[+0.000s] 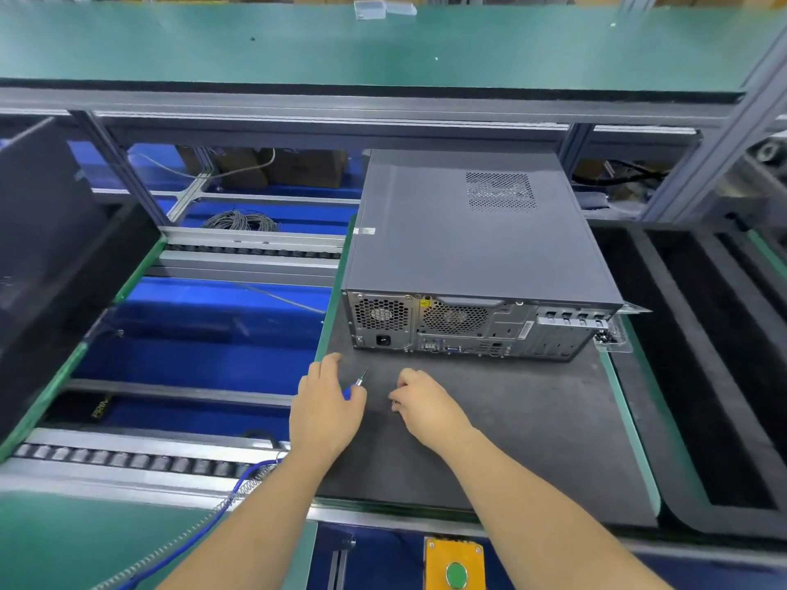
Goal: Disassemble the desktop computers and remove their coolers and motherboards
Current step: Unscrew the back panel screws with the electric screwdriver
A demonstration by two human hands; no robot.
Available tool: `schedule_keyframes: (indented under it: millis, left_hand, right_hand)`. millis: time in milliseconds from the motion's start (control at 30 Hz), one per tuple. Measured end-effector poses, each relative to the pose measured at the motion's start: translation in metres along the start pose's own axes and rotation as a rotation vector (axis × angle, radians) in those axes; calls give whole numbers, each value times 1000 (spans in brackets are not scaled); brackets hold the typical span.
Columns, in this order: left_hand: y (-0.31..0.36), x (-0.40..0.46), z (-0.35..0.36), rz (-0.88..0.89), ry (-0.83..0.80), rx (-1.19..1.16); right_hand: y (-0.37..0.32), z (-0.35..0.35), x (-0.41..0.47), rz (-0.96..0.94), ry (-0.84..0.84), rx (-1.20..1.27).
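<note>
Factory line, green shelf [383, 44] overhead, roller conveyor [140, 462] off to the left, dark mat [511, 419] on the worktop in the middle. On the mat, toward its far end: one computer [468, 249], lying flat, rear panel [468, 330] facing the camera with fan grilles, power socket and ports all showing. Side cover [447, 232] still on, vent [500, 191] uppermost, seams closed as far as can be seen. At the right rear corner, a slot bracket or latch [609, 334] sticking out a little; loosened or simply made that way, cannot tell. Left hand [328, 402] just in front of the rear panel, resting near the mat, its grip clamped on a screwdriver [360, 381] with a blue handle, tip aimed up toward the case but not touching it. Right hand [421, 402] beside it, fingers curled together low over the mat, perhaps pinching something small; too hidden to say, so hold uncertain. No cooler, no motherboard, no loose screws visible anywhere outside the case. By the look of it, barely begun: at most a rear screw or two out, though none can be seen. Left to do, judging from here: cover off, cooler unfastened and lifted, cables unplugged, board screws out, board removed, then any other machines.
</note>
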State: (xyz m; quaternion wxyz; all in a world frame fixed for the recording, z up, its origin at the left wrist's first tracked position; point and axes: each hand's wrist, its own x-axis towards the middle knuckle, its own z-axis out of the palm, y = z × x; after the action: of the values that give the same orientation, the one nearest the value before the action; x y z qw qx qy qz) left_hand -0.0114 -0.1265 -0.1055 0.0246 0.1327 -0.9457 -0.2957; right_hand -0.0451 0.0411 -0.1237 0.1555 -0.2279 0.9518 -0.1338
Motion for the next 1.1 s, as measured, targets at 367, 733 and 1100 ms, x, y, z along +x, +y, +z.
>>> schedule_keyframes:
  millis: [367,733,1100]
  left_hand:
    - [37,-1,12,492,-12,9]
    - [145,-15,95,500,-432,-77]
    - [200,-6,137,467,-422,86]
  right_hand:
    - [15,-13,-25,261,128,106]
    - [184,-77,-117,991,763,857]
    - [288,-102,-73,990,816,1520]
